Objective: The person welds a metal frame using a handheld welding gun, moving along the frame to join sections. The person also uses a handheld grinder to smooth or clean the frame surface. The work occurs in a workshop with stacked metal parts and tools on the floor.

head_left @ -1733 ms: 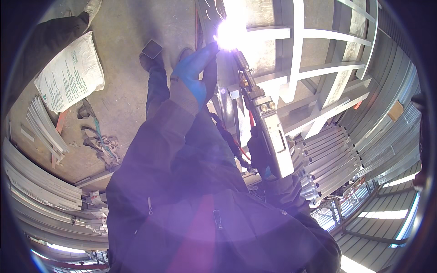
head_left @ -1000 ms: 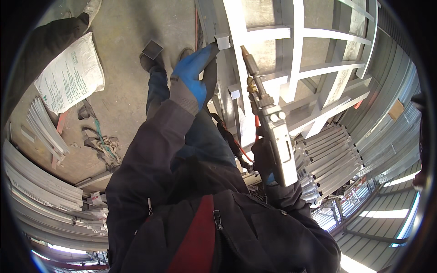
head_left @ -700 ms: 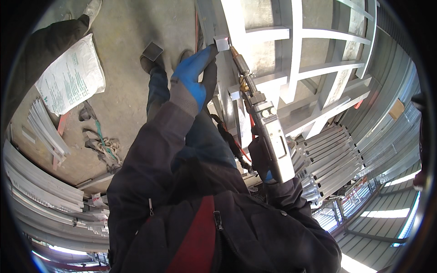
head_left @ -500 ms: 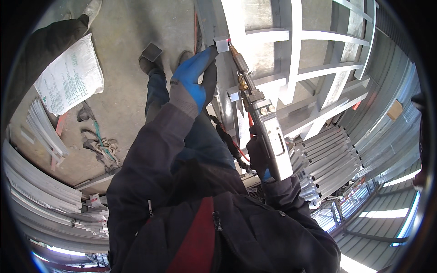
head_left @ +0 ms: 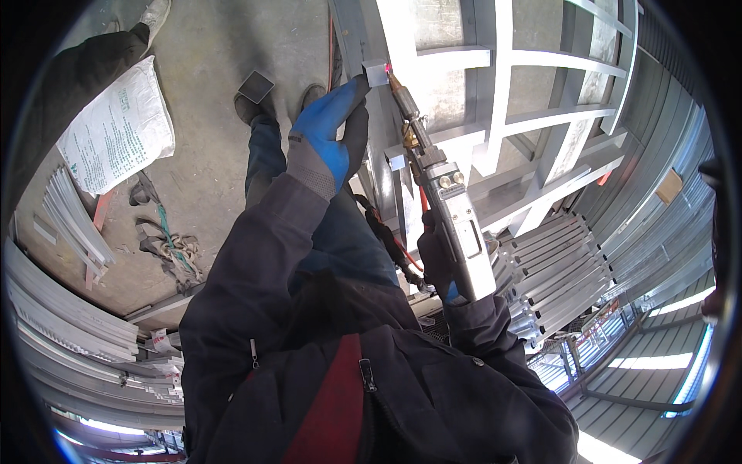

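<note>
My left hand, in a blue and dark grey work glove, pinches a small square metal piece against the edge of a pale metal frame. Gripped in my gloved right hand is a long silver handheld laser welding gun. The gun slants up and left, and its brass-coloured nozzle tip sits right beside the metal piece. A red glow shows on the piece at the tip. Much of my right hand is hidden behind the gun body. Another small bright metal piece is on the frame lower down.
Stacked metal tubes lie at right; long profiles fill the lower left. A white sack, tangled straps and a dark square object by my shoe are on the left. Another person's leg shows upper left. Dark and orange hoses hang beneath the gun.
</note>
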The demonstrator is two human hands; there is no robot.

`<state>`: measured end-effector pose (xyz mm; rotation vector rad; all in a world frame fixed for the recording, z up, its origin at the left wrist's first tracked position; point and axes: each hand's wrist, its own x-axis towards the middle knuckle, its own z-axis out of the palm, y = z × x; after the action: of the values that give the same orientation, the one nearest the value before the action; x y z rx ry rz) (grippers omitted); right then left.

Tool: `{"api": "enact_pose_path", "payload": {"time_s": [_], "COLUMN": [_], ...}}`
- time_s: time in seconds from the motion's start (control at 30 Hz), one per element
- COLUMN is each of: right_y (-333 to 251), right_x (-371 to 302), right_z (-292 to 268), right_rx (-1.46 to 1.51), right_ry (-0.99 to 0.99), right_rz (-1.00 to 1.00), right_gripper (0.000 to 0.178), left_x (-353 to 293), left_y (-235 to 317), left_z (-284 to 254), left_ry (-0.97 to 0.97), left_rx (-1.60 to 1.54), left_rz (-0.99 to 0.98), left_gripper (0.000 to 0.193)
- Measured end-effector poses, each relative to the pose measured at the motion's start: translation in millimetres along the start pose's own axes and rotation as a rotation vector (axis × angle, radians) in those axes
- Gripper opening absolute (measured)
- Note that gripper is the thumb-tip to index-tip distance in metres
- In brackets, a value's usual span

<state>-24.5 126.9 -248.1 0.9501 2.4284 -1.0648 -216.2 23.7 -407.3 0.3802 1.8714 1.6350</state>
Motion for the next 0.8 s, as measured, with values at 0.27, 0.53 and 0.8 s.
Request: {"api": "enact_pose_path", "payload": {"time_s": [0.27, 0.53, 0.8], "right_y": [1.1, 6.1, 0.7], "right_x": [-3.1, -8.5, -6.7], "right_z": [0.4, 6.0, -1.5], "right_rx": [0.028, 0.117, 0.098], "right_ry": [-0.011, -0.040, -0.040], "right_rz": [0.022, 0.093, 0.035], "right_gripper": [0.024, 0.027, 0.023], "left_x": [-1.0, -1.5, 0.6], "left_y": [3.6, 1.4, 4.2], "left_z": [-0.5, 3.3, 2.4], "left_ry": [-0.008, 0.035, 0.021], "left_rx": [0.004, -0.074, -0.070], "left_rz": [-0.014, -0.033, -0.016], "left_gripper": [0.039, 0.035, 0.036]}}
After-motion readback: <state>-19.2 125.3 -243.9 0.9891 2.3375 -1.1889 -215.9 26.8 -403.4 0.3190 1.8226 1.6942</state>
